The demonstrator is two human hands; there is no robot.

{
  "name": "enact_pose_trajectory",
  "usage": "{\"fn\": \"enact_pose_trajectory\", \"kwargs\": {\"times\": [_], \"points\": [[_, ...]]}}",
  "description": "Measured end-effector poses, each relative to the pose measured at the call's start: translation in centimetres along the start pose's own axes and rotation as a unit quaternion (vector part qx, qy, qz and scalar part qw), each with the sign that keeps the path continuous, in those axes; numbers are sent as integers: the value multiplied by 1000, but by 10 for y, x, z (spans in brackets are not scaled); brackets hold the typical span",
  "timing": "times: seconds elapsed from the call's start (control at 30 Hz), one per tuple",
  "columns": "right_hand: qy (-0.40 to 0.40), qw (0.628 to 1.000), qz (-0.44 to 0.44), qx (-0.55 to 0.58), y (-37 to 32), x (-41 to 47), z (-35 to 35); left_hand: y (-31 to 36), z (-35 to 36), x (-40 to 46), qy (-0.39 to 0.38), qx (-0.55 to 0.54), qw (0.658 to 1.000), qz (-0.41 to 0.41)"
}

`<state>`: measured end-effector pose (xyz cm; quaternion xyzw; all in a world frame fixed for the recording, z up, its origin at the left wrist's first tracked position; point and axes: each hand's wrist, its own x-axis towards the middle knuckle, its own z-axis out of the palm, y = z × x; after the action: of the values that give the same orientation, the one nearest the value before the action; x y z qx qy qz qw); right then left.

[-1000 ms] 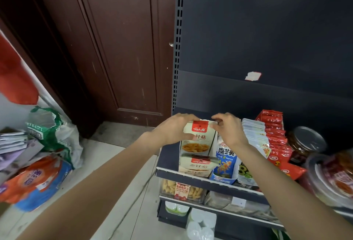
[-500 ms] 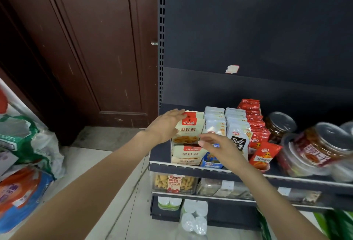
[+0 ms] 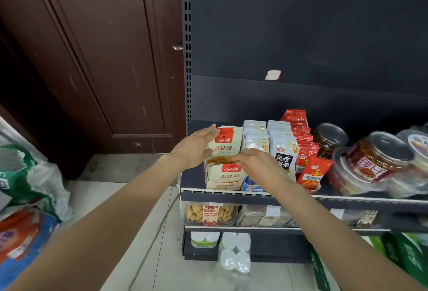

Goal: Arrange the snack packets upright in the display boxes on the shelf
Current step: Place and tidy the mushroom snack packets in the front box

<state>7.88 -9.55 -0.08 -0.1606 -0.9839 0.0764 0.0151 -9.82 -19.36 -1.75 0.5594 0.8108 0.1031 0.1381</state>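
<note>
Both hands are at the leftmost display box on the shelf. Left hand (image 3: 195, 146) lies flat, fingers straight, against the left side of the tall cream packet (image 3: 223, 146) that stands upright in the cream display box (image 3: 223, 183); the thumb rests near the packet's front face. Right hand (image 3: 256, 163) is lowered over the front of the same box, fingers extended and relaxed, tips touching at or just above the shorter cream packets (image 3: 229, 172); it grips nothing that can be seen. Whether the fingertips press a packet or merely hover cannot be told.

To the right stand two rows of pale blue-grey packets (image 3: 266, 135), upright and tightly filed, then a row of red packets (image 3: 301, 142), with one red packet (image 3: 312, 173) at the front leaning slightly. Lidded jars (image 3: 331, 138) stand further right. All rest on the dark shelf (image 3: 347, 199), above a lower tier holding clear tubs.

Judgement: the step in hand is squaring and settling the cream packets in their box, largely done. The next move calls for steadying the tall packet from the side while the front ones are pushed back level, without tipping the box forward over the shelf lip.
</note>
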Motion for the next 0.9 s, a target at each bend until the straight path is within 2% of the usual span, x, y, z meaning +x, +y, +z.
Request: {"fn": "enact_pose_trajectory", "kwargs": {"times": [0.13,0.33,0.43,0.5,0.63,0.73,0.8,0.9], "points": [[17,999,22,36,-3,-2,-9,-2,-2,1,-7,-16,1000,2],[38,999,26,-4,-9,-2,-12,-6,-2,4,-15,-57,998,4],[32,997,49,59,-5,-2,-17,-8,-3,5,-19,-59,998,10],[58,986,77,133,-1,-3,-22,-9,-3,6,-21,-70,997,17],[155,962,120,188,9,-7,-38,-8,-11,9,-23,-138,990,8],[215,943,134,214,10,-10,-55,-3,-21,7,33,-184,982,-4],[240,930,150,236,10,-12,-63,-1,-26,5,74,-248,966,-18],[286,884,175,324,12,-15,-70,-2,-29,1,72,-306,949,-24]]}}
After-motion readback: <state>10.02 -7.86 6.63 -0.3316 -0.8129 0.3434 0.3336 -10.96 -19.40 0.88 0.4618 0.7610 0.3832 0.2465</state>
